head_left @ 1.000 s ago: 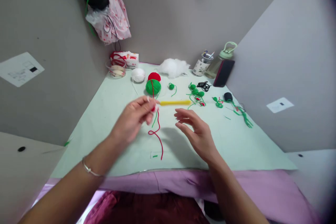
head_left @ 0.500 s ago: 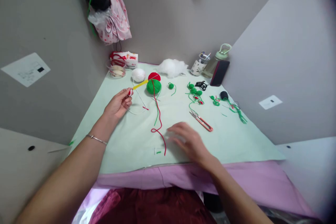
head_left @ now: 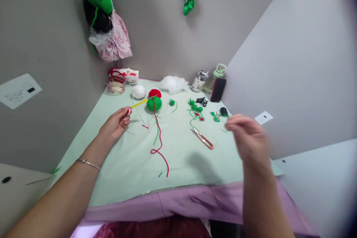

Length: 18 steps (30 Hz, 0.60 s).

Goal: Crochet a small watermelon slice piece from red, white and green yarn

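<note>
My left hand point(head_left: 118, 122) is closed around a small red-and-white crocheted piece point(head_left: 128, 111). From the same fingers a yellow crochet hook point(head_left: 139, 103) points toward the yarn balls. White yarn loops from the piece down to the table. My right hand point(head_left: 248, 134) is raised over the right side, blurred, thumb and fingers pinched together; anything between them is too small to make out. Between the hands lie a long red yarn strand point(head_left: 161, 137), a short green yarn scrap point(head_left: 160, 174) and orange-handled thread snips point(head_left: 202, 138).
Behind stand white point(head_left: 138, 92), red point(head_left: 155, 93) and green point(head_left: 154, 104) yarn balls and white stuffing point(head_left: 173, 84). Green crocheted pieces point(head_left: 195, 107) lie right of centre. A pen cup point(head_left: 198, 82), bottle point(head_left: 211, 83) and phone point(head_left: 218, 90) line the back right. Bags point(head_left: 119, 37) hang left.
My right hand has risen from the table and moved right, its fingers now pinched. A thin pale sliver beside the green scrap is gone, and the scrap has turned. The view has shifted.
</note>
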Each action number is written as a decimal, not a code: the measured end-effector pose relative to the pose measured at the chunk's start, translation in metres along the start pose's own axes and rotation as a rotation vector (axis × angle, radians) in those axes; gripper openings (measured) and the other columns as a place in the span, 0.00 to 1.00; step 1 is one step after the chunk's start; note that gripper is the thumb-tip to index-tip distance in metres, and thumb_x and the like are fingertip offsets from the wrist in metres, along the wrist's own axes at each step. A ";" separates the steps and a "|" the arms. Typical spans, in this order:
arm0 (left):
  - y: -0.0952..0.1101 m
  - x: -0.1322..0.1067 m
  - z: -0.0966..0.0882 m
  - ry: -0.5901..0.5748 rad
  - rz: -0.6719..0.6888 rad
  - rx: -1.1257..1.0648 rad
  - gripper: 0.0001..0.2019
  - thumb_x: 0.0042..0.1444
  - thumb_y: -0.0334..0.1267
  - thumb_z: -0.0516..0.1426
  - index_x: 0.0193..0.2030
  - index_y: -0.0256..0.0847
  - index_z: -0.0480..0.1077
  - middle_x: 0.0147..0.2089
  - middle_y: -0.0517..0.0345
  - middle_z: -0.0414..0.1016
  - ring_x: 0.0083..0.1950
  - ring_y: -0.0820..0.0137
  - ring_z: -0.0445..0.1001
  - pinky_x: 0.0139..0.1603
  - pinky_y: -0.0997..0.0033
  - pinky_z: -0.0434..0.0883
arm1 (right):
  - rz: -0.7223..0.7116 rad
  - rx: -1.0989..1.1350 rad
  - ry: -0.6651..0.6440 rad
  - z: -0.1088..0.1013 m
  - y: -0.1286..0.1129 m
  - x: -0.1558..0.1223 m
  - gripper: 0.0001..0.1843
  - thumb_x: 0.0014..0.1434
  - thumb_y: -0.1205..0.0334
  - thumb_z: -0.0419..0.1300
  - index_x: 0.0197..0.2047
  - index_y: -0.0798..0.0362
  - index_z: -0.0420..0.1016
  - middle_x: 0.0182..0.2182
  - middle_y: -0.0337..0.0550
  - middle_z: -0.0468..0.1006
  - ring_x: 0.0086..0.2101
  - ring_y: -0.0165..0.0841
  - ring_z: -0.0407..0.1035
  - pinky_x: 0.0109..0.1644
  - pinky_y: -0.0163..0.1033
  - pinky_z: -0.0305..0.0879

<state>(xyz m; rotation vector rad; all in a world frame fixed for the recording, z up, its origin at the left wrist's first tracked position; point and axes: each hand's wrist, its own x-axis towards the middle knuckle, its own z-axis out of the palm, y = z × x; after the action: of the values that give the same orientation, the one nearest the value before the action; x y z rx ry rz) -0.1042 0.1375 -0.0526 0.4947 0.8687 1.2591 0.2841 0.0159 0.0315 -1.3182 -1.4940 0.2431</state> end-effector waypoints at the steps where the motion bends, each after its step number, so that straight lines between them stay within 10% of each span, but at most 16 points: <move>1: -0.001 0.000 0.000 0.001 0.000 -0.002 0.19 0.68 0.43 0.62 0.62 0.39 0.72 0.61 0.46 0.75 0.55 0.58 0.79 0.54 0.50 0.79 | 0.046 -0.048 0.052 -0.017 0.011 0.014 0.09 0.62 0.51 0.63 0.38 0.48 0.76 0.34 0.44 0.77 0.36 0.40 0.72 0.42 0.46 0.71; 4: -0.002 -0.005 0.005 -0.009 0.001 -0.006 0.17 0.69 0.42 0.61 0.60 0.38 0.73 0.57 0.48 0.77 0.50 0.61 0.80 0.48 0.55 0.81 | 0.125 -0.152 0.067 -0.033 0.046 0.037 0.12 0.59 0.53 0.64 0.42 0.51 0.78 0.39 0.54 0.79 0.42 0.47 0.73 0.49 0.54 0.70; 7: -0.006 -0.018 0.021 -0.056 0.001 -0.008 0.05 0.67 0.34 0.63 0.44 0.33 0.75 0.38 0.58 0.76 0.29 0.77 0.72 0.29 0.78 0.73 | 0.160 -0.193 0.014 -0.007 0.059 0.034 0.17 0.56 0.53 0.67 0.45 0.53 0.80 0.48 0.62 0.80 0.49 0.52 0.73 0.56 0.61 0.67; 14: -0.019 -0.062 0.101 -0.258 -0.023 0.060 0.12 0.52 0.36 0.73 0.34 0.35 0.75 0.30 0.63 0.72 0.23 0.82 0.66 0.26 0.83 0.69 | 0.171 0.369 -0.455 0.086 0.003 0.013 0.30 0.57 0.50 0.72 0.61 0.48 0.77 0.39 0.44 0.83 0.35 0.35 0.77 0.40 0.42 0.76; 18: -0.026 -0.076 0.131 -0.361 -0.021 0.141 0.14 0.54 0.42 0.72 0.31 0.36 0.76 0.29 0.62 0.73 0.24 0.80 0.68 0.28 0.79 0.68 | 0.162 0.637 -0.260 0.108 -0.023 0.004 0.12 0.62 0.54 0.71 0.48 0.44 0.85 0.32 0.38 0.80 0.32 0.30 0.74 0.39 0.38 0.75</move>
<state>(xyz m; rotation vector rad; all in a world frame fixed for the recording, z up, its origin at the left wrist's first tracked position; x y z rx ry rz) 0.0106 0.0754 0.0286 0.7963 0.6562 1.0501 0.1861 0.0612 0.0073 -0.9054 -1.3541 0.9426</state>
